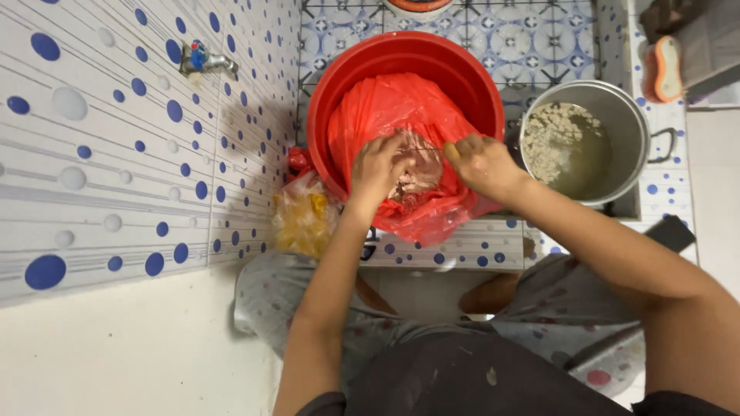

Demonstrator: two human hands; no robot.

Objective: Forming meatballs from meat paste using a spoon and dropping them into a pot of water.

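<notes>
Your left hand grips the edge of the red plastic bag, fingers curled into its opening over a pinkish lump. Your right hand is closed on the opposite edge. That bag sits in a red tub, draping over the near rim. Just left, a crumpled yellow bag lies on the tiles; right stands a steel pot of cloudy water.
</notes>
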